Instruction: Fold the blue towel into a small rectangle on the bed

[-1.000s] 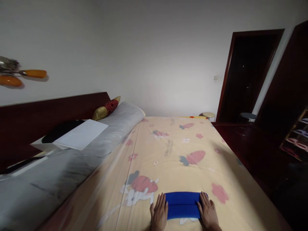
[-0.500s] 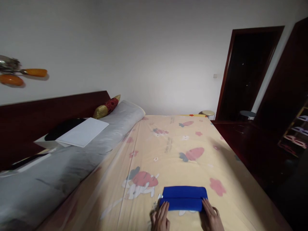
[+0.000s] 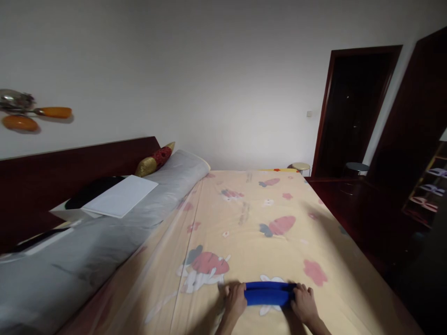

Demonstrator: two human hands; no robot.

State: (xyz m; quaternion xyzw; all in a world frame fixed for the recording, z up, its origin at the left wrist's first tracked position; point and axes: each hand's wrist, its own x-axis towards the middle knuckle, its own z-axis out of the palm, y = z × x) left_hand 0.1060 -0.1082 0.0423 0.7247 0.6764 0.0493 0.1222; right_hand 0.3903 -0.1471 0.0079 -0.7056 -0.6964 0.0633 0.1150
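A blue folded cloth (image 3: 268, 296) lies near the front of the bed, a narrow strip with a crease running along its length. At its left end my left hand (image 3: 235, 298) is closed, fingers curled over the edge. My right hand (image 3: 305, 301) grips the opposite end in the same way. Both ends of the cloth are hidden under the fingers. Beneath it spreads a pale yellow bedsheet (image 3: 240, 242) printed with carrots, rabbits and flowers.
Along the headboard (image 3: 87, 156) lie a long grey bolster (image 3: 150, 200), a white flat board (image 3: 122, 195) and a red-and-gold cushion (image 3: 155, 160). Two stools (image 3: 301, 166) stand beyond the bed, near a dark doorway (image 3: 359, 107). A shoe rack (image 3: 428, 186) is at far right.
The far part of the blue cloth has come toward me, so the strip is narrower. My hands went from lying flat on its near corners to gripping its ends.
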